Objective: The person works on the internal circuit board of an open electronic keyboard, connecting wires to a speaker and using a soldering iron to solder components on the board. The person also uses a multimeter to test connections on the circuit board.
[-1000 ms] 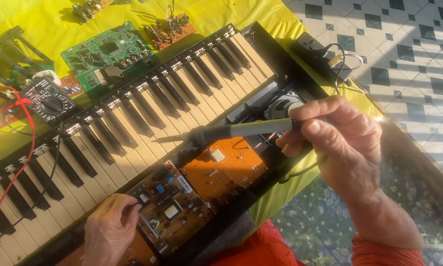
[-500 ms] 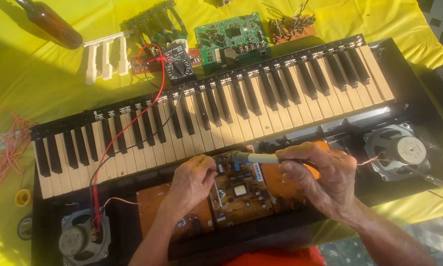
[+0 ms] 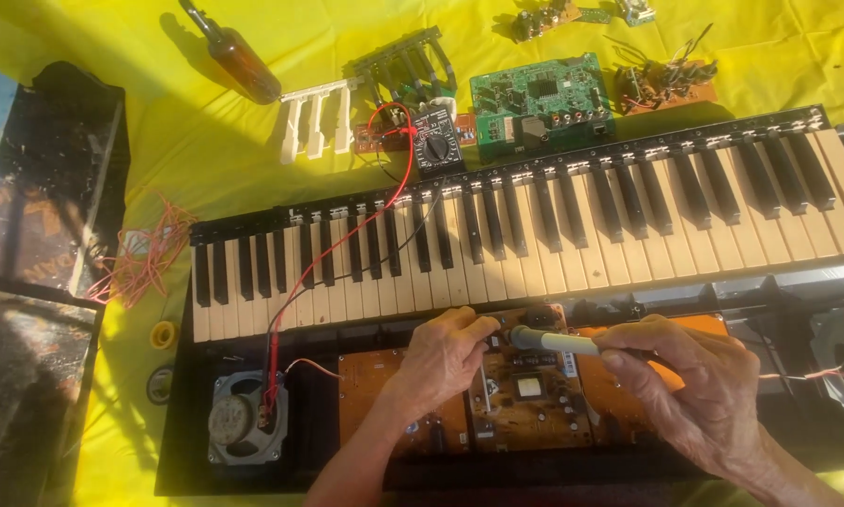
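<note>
An opened electronic keyboard (image 3: 535,235) lies across a yellow cloth (image 3: 112,160). Below its keys sit brown and orange circuit boards (image 3: 530,394). My right hand (image 3: 694,385) is shut on a pale-handled soldering iron (image 3: 549,341), whose tip points left at the top of the middle board. My left hand (image 3: 445,357) rests on that board, fingers curled close to the iron's tip; whether it pinches something is hidden.
A round speaker (image 3: 239,427) sits at the case's left, with red and black leads running up to a multimeter (image 3: 436,141). Behind the keys lie a green board (image 3: 539,99), loose white keys (image 3: 314,122), a brown bottle (image 3: 239,56) and tangled red wire (image 3: 145,258).
My view has swung left and steadied, so the whole keyboard now shows. Both hands have closed in on the middle board, the iron's tip lowering toward my left fingers.
</note>
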